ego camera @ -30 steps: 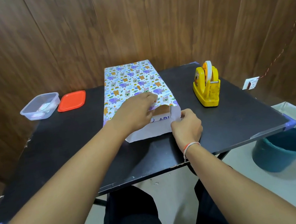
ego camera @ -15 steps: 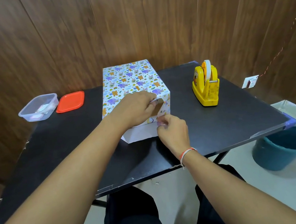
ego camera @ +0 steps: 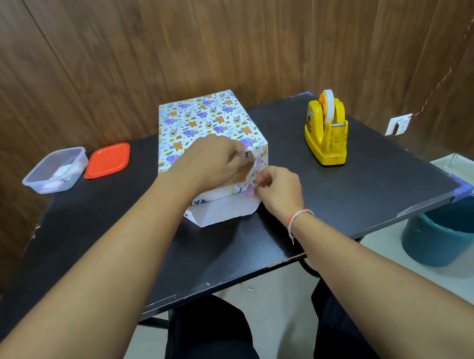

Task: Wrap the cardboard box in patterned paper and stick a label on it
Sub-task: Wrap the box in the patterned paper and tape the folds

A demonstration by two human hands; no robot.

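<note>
A cardboard box [ego camera: 245, 172] sits mid-table, its top and sides covered in white patterned paper [ego camera: 205, 122] with small animals. The near end is partly bare, brown card with blue print showing. A white paper flap [ego camera: 222, 210] lies flat on the table below that end. My left hand [ego camera: 212, 164] rests on the box's near top edge, fingers curled over the folded paper there. My right hand [ego camera: 277, 188] pinches the right side flap of paper and holds it against the near end's right corner.
A yellow tape dispenser [ego camera: 327, 132] stands right of the box. A clear plastic tub [ego camera: 54, 171] holding small items and its red lid [ego camera: 108, 164] lie at the far left. The black table [ego camera: 354, 192] ends close to me; a teal bucket [ego camera: 449, 230] stands on the floor at the right.
My right hand has moved up and left from the table beside the flap to the box's near right corner, folding the side paper in. The left hand stayed on the top edge.
</note>
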